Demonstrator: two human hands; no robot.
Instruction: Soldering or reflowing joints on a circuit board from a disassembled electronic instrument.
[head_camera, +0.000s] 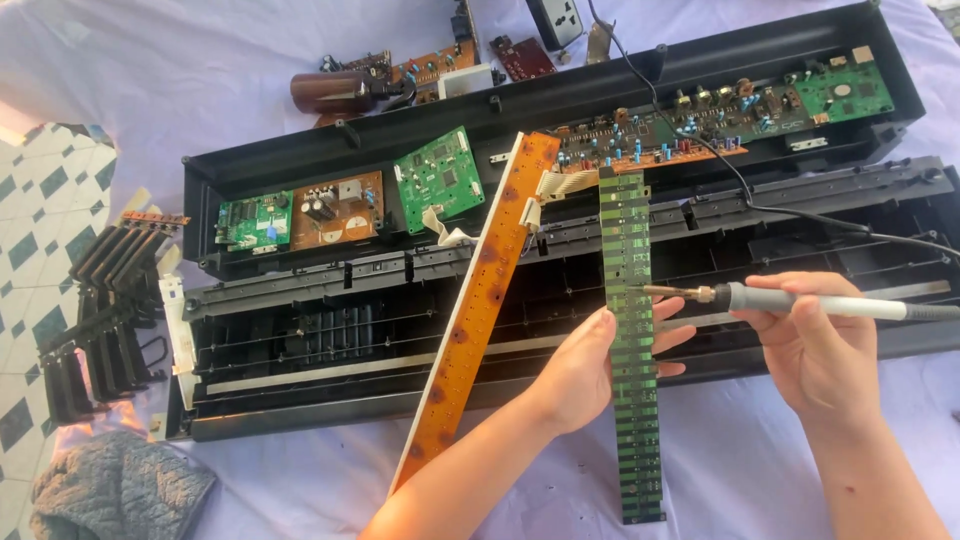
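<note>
Head view: left hand (585, 365) is gripping the long green circuit strip (632, 400) by its edge over the opened keyboard case (300, 340); right hand (815, 340) is clenching a soldering iron (800, 300), tip touching the strip. Strip looks light, thin, flexible, fragile: edges are best for holding.

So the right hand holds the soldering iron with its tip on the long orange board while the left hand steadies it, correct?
Not quite: in the head view the soldering iron in the right hand has its tip on the long green board, not the orange board. The left hand steadies that green board.
</note>
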